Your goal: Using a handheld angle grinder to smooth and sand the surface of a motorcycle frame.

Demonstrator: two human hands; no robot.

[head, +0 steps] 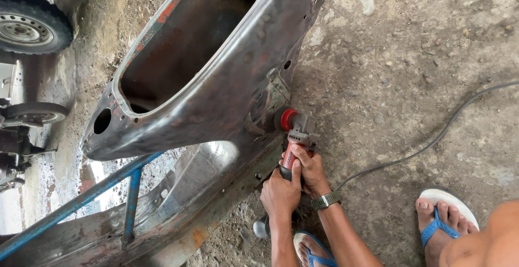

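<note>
Low down, left hand [280,194] and right hand [309,169] — both clenched — grip the angle grinder [294,137] against the bare car body [216,94].

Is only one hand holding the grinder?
No, both the left hand and the right hand grip the red grinder against the bare metal car body.

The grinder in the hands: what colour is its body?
Red, with a grey metal head, on the grinder; it shows best in the head view.

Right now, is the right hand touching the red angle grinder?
Touching. The head view shows the right hand wrapped over the red angle grinder body, with the left hand gripping its rear.
</note>
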